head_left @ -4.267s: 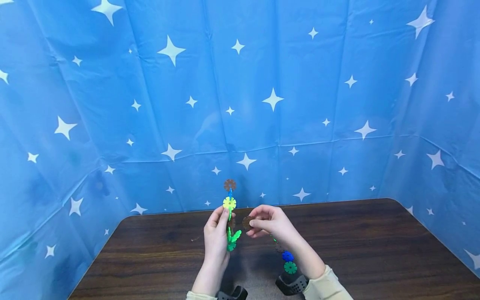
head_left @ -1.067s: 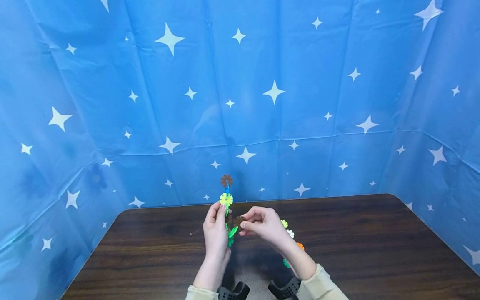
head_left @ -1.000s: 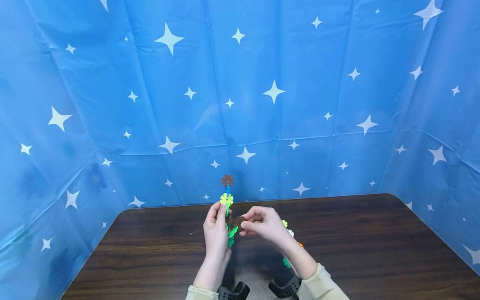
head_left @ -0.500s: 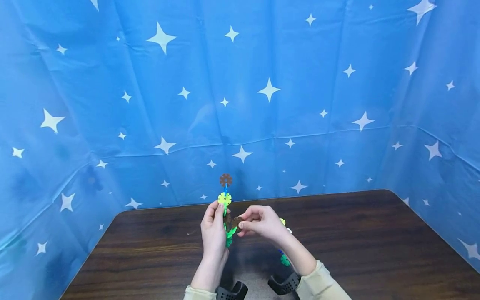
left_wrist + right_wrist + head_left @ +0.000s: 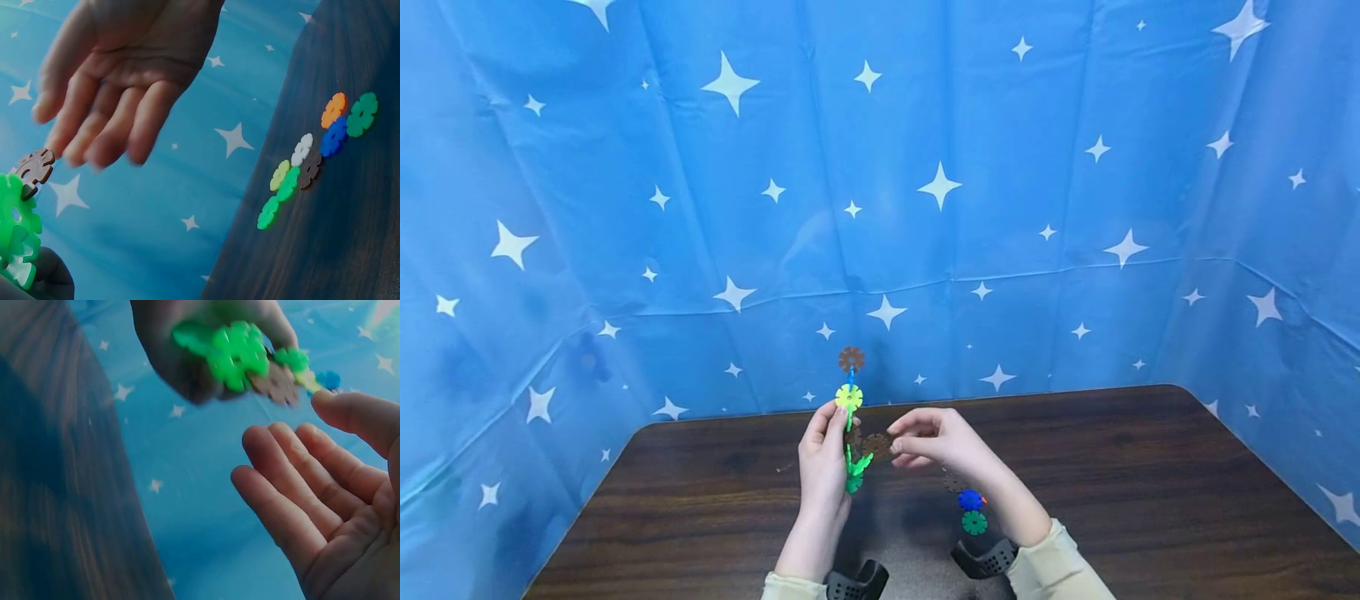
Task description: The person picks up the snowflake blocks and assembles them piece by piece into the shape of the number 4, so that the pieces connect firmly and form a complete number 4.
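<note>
My left hand [image 5: 822, 462] holds a built-up chain of notched plastic discs, pinching it below the yellow disc [image 5: 849, 397]. A brown disc [image 5: 851, 359] tops the chain, above a blue one seen edge-on. Lower down, bright green discs [image 5: 237, 357] stick out from the palm side. Another brown disc [image 5: 876, 446] juts from the chain's right side. My right hand [image 5: 943, 442] is just right of this disc, fingers spread apart and gripping nothing. In the left wrist view its fingertip is close to the brown disc's edge; whether they touch I cannot tell.
Loose discs lie on the dark wooden table [image 5: 715, 483], partly behind my right forearm: a blue one [image 5: 970, 500], a dark green one [image 5: 974, 523], and in the left wrist view orange [image 5: 334, 110], white [image 5: 302, 149] and several others. A blue star-patterned cloth [image 5: 880, 250] stands behind.
My right hand brought the brown disc leftward to the chain, then let go of it and drew slightly right. The disc now stays on the chain. My left hand keeps its hold.
</note>
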`<state>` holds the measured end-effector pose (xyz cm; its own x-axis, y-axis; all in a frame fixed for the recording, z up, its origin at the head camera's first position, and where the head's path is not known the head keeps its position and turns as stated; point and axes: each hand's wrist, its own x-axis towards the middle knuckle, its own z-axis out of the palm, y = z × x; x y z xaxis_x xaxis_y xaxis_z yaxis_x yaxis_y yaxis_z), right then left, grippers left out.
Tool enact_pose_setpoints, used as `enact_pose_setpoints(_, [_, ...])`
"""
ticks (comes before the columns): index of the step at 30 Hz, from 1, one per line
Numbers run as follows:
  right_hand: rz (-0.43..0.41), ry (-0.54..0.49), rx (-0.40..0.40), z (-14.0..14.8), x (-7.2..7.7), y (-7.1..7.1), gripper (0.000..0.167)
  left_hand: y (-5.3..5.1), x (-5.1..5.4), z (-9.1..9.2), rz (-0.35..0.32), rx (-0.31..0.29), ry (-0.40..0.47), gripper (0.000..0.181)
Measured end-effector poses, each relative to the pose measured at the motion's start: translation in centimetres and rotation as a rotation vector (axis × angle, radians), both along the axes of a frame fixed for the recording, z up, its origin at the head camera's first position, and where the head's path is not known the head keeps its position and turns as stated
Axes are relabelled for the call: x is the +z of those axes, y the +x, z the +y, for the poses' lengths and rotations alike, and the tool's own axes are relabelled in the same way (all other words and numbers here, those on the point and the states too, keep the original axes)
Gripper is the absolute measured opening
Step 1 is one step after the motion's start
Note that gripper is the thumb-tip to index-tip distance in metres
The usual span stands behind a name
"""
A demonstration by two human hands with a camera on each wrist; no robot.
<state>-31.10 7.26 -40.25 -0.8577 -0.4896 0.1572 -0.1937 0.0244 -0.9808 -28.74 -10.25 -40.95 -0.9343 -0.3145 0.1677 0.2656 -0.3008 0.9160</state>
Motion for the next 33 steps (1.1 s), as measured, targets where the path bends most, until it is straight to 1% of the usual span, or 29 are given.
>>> enact_pose_setpoints(4, [0.031,0.097,-0.009,2.1,-0.2,-0.5,0.024,0.0,0.1,-0.1,-0.006,-0.010,-0.003,0.016])
enact_pose_setpoints(8, [0.058,0.179,-0.004,4.6,-0.9,-0.9,0.021,0.1,0.0,-0.1,-0.021,-0.015,-0.018,0.019])
enact_pose_setpoints(12, [0.048,0.228,-0.003,6.8,-1.9,-1.3,0.022,0.1,0.0,-0.1,-0.025,-0.020,-0.032,0.021])
enact_pose_setpoints(16, [0.019,0.263,-0.021,8.6,-3.1,-1.7,0.028,0.1,0.0,-0.1,-0.019,-0.022,-0.026,0.020])
enact_pose_setpoints(21, [-0.029,0.307,-0.056,10.0,-5.1,-2.4,0.032,0.1,0.0,-0.2,-0.024,-0.019,-0.025,0.021])
enact_pose_setpoints(24, [-0.043,0.345,-0.065,10.6,-6.0,-2.6,0.033,0.1,0.0,-0.2,-0.031,-0.023,-0.027,0.022])
enact_pose_setpoints(28, [-0.026,0.394,-0.075,11.3,-6.3,-2.7,0.030,0.1,0.0,-0.2,-0.034,-0.023,-0.029,0.023])
enact_pose_setpoints(33, [0.003,0.428,-0.047,12.0,-6.6,-2.9,0.026,0.1,0.1,-0.3,-0.033,-0.025,-0.031,0.022])
